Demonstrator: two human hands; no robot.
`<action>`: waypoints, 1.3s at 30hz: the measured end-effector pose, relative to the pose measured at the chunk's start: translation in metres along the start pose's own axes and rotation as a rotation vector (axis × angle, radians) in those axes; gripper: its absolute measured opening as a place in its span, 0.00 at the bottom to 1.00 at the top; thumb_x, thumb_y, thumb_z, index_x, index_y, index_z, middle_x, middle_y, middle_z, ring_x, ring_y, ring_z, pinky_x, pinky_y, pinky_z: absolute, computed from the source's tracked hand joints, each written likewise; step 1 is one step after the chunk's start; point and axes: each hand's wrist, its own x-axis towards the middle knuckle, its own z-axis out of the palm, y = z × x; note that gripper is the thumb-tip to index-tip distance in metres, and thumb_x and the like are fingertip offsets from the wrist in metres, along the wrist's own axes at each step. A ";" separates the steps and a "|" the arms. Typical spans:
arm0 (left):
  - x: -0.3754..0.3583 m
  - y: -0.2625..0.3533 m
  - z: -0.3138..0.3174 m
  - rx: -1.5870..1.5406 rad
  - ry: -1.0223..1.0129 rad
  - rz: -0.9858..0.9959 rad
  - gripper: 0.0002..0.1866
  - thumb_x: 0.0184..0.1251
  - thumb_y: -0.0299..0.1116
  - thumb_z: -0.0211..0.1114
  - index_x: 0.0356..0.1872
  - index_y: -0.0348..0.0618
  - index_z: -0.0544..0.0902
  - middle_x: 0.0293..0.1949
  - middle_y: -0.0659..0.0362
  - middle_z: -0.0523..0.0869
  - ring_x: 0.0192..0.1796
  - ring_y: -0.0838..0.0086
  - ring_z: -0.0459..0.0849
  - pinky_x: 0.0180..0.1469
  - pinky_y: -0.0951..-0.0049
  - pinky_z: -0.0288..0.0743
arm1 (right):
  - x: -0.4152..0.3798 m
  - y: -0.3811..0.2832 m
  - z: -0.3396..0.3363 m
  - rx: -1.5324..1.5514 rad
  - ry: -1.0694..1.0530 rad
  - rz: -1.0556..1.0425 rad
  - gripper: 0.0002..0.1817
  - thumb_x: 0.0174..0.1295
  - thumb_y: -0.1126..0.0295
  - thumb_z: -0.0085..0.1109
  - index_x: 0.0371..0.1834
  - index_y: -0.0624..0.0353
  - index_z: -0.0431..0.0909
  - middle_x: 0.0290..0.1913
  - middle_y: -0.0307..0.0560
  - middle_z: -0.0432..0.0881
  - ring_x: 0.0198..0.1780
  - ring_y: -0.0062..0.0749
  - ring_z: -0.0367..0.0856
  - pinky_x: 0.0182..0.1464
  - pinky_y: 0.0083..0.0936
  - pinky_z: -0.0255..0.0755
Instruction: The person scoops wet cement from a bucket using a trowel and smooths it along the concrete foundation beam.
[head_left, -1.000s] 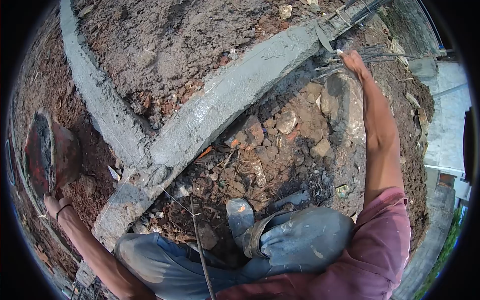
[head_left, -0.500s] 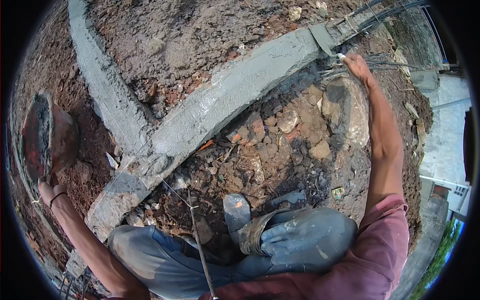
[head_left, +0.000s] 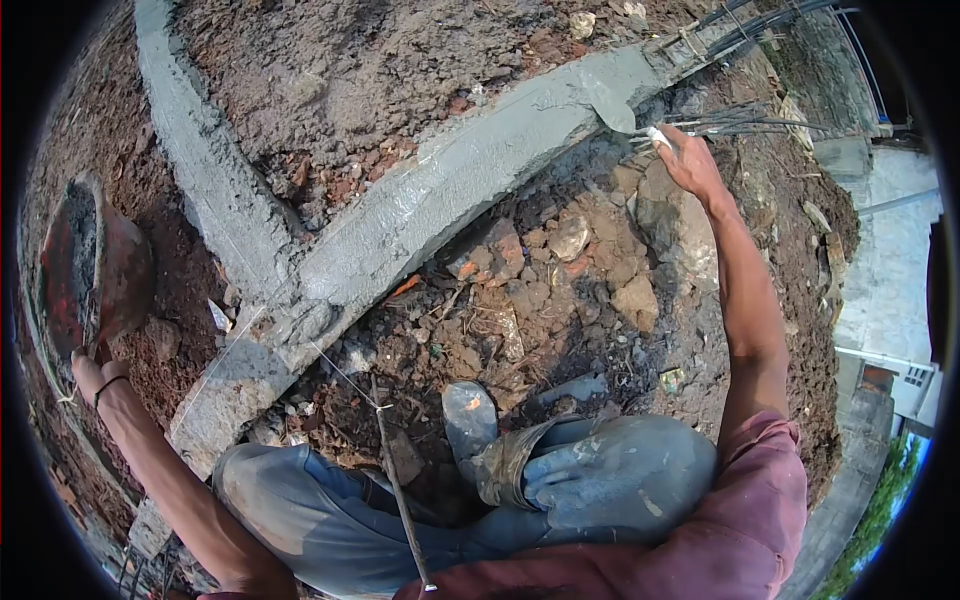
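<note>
My right hand (head_left: 690, 165) is closed around the pale handle of a trowel (head_left: 611, 106). The trowel's blade lies on the wet grey mortar that coats a long concrete beam (head_left: 440, 185), close to the beam's far right end. At the far left, my left hand (head_left: 88, 378) grips the rim of a bucket (head_left: 125, 270). The bucket is tilted with its mouth turned to the left, and grey mortar clings inside it.
A second mortar-coated beam (head_left: 225, 200) joins the first at the left. Steel bars (head_left: 740, 35) stick out beyond the far end. Rubble and stones (head_left: 570, 240) cover the ground before me. A thin rod (head_left: 395, 480) with a string tied to it stands near my knees.
My right hand and the trowel have moved left and slightly down along the beam. The left hand stays on the bucket, almost unmoved.
</note>
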 end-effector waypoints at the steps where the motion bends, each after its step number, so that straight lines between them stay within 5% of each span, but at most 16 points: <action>1: -0.003 0.001 0.003 0.002 0.001 -0.009 0.10 0.77 0.38 0.54 0.44 0.44 0.78 0.40 0.60 0.83 0.42 0.70 0.80 0.47 0.67 0.77 | 0.006 0.009 -0.003 -0.035 0.037 -0.034 0.22 0.67 0.56 0.57 0.55 0.62 0.83 0.47 0.70 0.85 0.52 0.67 0.82 0.53 0.50 0.76; 7: -0.004 0.007 0.000 -0.016 -0.008 -0.001 0.10 0.77 0.38 0.53 0.43 0.44 0.78 0.40 0.60 0.82 0.42 0.71 0.80 0.47 0.66 0.76 | 0.042 0.078 0.000 -0.192 0.151 0.091 0.23 0.67 0.53 0.57 0.51 0.63 0.84 0.43 0.71 0.85 0.49 0.66 0.83 0.51 0.50 0.77; 11: -0.001 0.010 -0.006 -0.029 -0.015 0.012 0.10 0.77 0.39 0.53 0.43 0.44 0.78 0.39 0.61 0.82 0.42 0.71 0.79 0.47 0.66 0.76 | 0.021 0.012 -0.002 0.057 0.231 0.253 0.26 0.66 0.50 0.59 0.51 0.65 0.84 0.43 0.71 0.85 0.47 0.64 0.84 0.51 0.46 0.76; 13: 0.004 0.006 -0.008 -0.034 -0.048 0.034 0.10 0.78 0.37 0.53 0.43 0.43 0.78 0.40 0.59 0.82 0.42 0.69 0.80 0.46 0.67 0.78 | -0.011 -0.029 0.002 0.397 0.184 0.298 0.26 0.67 0.53 0.61 0.53 0.68 0.83 0.40 0.64 0.87 0.43 0.55 0.86 0.48 0.41 0.77; 15: -0.014 0.009 0.001 -0.029 -0.036 0.050 0.09 0.77 0.34 0.53 0.46 0.40 0.79 0.41 0.58 0.83 0.42 0.70 0.81 0.47 0.69 0.80 | -0.060 -0.125 -0.039 0.746 -0.093 0.543 0.19 0.68 0.62 0.62 0.52 0.67 0.84 0.33 0.43 0.85 0.32 0.32 0.80 0.38 0.35 0.74; 16: -0.020 0.011 0.005 -0.025 -0.024 0.065 0.10 0.76 0.30 0.54 0.48 0.38 0.80 0.43 0.57 0.83 0.42 0.71 0.81 0.48 0.70 0.82 | -0.074 -0.134 -0.036 0.725 -0.147 0.491 0.20 0.67 0.62 0.62 0.52 0.69 0.84 0.31 0.45 0.84 0.30 0.31 0.79 0.36 0.36 0.73; 22: -0.007 0.006 -0.001 -0.045 -0.045 0.080 0.08 0.77 0.32 0.54 0.45 0.39 0.79 0.42 0.57 0.83 0.41 0.69 0.81 0.47 0.68 0.81 | -0.107 -0.167 -0.030 0.198 -0.068 0.137 0.19 0.61 0.63 0.62 0.49 0.66 0.84 0.31 0.57 0.87 0.31 0.44 0.83 0.39 0.46 0.74; 24: -0.009 0.004 0.000 -0.057 -0.050 0.065 0.08 0.78 0.33 0.54 0.44 0.40 0.78 0.42 0.57 0.82 0.41 0.68 0.81 0.47 0.67 0.80 | -0.106 -0.188 -0.048 0.139 -0.211 0.275 0.24 0.61 0.62 0.63 0.56 0.68 0.83 0.47 0.71 0.86 0.51 0.57 0.87 0.58 0.42 0.76; 28: -0.018 0.002 0.004 -0.100 -0.016 0.019 0.10 0.77 0.31 0.56 0.49 0.36 0.79 0.46 0.54 0.81 0.44 0.67 0.82 0.49 0.70 0.83 | -0.101 -0.174 -0.024 0.133 -0.212 0.238 0.25 0.61 0.61 0.63 0.57 0.66 0.83 0.47 0.71 0.86 0.51 0.58 0.87 0.57 0.43 0.77; 30: -0.026 0.003 0.005 -0.131 -0.024 0.029 0.10 0.77 0.31 0.57 0.49 0.34 0.78 0.47 0.54 0.80 0.45 0.66 0.82 0.51 0.69 0.84 | -0.099 -0.171 -0.011 0.108 -0.036 0.128 0.20 0.58 0.61 0.62 0.46 0.69 0.84 0.39 0.72 0.86 0.46 0.59 0.88 0.50 0.48 0.77; 37: -0.027 0.004 0.003 -0.135 -0.047 0.007 0.12 0.76 0.30 0.59 0.51 0.31 0.79 0.47 0.53 0.82 0.48 0.67 0.84 0.54 0.70 0.85 | -0.099 -0.189 -0.004 0.143 -0.070 0.199 0.23 0.59 0.58 0.64 0.48 0.68 0.84 0.41 0.72 0.86 0.47 0.64 0.86 0.50 0.47 0.77; 39: -0.027 0.003 0.003 -0.142 -0.041 0.006 0.12 0.76 0.30 0.60 0.51 0.31 0.80 0.47 0.53 0.82 0.47 0.67 0.84 0.54 0.70 0.85 | -0.101 -0.181 0.012 0.201 0.063 0.141 0.22 0.59 0.58 0.63 0.47 0.68 0.84 0.40 0.72 0.86 0.46 0.62 0.87 0.48 0.48 0.77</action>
